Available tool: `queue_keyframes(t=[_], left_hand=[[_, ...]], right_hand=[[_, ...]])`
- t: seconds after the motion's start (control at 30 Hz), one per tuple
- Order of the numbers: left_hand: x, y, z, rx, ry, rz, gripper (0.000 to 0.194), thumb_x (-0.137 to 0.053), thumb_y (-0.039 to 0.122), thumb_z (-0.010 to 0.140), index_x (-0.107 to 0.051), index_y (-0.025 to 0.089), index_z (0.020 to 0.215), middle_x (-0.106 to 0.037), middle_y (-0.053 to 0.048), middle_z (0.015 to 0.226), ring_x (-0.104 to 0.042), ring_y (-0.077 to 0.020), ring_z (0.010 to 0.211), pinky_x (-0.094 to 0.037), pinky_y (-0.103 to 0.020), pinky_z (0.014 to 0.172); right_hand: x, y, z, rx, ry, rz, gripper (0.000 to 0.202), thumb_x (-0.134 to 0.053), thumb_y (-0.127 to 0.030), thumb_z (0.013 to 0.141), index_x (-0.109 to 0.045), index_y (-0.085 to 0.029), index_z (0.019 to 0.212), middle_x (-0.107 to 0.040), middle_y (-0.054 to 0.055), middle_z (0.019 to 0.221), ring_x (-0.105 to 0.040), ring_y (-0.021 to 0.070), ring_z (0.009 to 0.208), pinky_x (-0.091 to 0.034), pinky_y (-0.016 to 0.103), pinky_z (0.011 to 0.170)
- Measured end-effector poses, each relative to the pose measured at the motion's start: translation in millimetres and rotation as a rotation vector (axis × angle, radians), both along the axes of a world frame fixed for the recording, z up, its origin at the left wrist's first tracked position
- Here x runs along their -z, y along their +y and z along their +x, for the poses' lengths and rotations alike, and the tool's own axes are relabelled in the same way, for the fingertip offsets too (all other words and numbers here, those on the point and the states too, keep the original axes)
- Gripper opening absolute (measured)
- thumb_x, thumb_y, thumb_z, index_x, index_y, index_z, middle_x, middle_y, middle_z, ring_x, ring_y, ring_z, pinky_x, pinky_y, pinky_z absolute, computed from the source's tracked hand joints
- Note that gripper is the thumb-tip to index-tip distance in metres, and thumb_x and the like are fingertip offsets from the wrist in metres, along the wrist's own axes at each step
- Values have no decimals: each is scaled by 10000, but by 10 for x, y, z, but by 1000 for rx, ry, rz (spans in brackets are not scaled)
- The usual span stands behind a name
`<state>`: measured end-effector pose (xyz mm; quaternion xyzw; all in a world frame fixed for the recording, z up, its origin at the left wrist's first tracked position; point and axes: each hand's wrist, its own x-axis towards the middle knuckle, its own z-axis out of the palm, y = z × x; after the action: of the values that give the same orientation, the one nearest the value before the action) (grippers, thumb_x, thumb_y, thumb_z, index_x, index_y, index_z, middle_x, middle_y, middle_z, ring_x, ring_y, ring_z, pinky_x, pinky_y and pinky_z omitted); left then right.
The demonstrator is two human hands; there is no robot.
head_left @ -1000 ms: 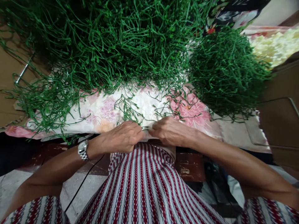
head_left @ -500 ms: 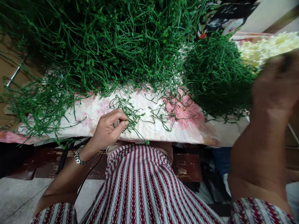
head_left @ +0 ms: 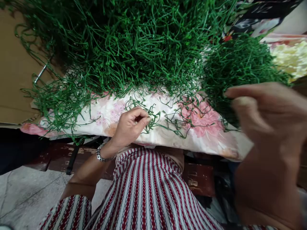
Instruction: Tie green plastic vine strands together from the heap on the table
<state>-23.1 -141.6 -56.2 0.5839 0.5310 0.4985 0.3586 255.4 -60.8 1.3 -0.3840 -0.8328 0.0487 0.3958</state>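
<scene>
My left hand, a metal watch on its wrist, rests near the front edge of the cloth-covered table. Its thumb and forefinger are pinched on a thin green plastic stem from a small loose cluster. My right hand hangs raised at the right, closer to the camera and slightly blurred. Its forefinger and thumb are drawn together; anything between them is too small to make out. Behind it lies a smaller heap of green stems. A few loose stems are scattered between the hands.
A large tangled pile of green stems fills the back of the flowered tablecloth. Cardboard and a metal rod are at the left. Pale yellow artificial flowers lie at the far right.
My right hand has come left and inward from the far right, beside the yellow flowers. My left hand keeps its pinch by the stem cluster. The whole view has shifted slightly.
</scene>
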Motion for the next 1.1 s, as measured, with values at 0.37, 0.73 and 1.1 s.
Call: queue_keyframes(t=[0.37,0.73,1.1], left_hand=[[3,-54,152,-45,128,185,102,-516,173,831,-534,166,731,-521,-18,766,-509,-119,715,-445,-256,644],[47,-82,86,160,144,282,136,-471,177,866,-529,172,988,-576,-104,1087,-568,-141,866,-475,-280,742],[107,-178,95,221,175,187,236,-554,216,816,-520,177,1046,-546,-73,999,-526,-139,800,-468,-280,730]], right_hand=[[549,-280,-976,-542,-152,-264,181,-483,-290,889,-586,-141,898,-609,72,831,-526,167,806,-439,325,757],[653,-330,-932,-510,14,-179,166,-555,-325,849,-550,-161,870,-600,49,805,-554,170,823,-414,383,866],[754,-465,-939,-444,192,-371,152,-553,-296,849,-549,-158,913,-572,53,790,-540,157,764,-453,320,714]])
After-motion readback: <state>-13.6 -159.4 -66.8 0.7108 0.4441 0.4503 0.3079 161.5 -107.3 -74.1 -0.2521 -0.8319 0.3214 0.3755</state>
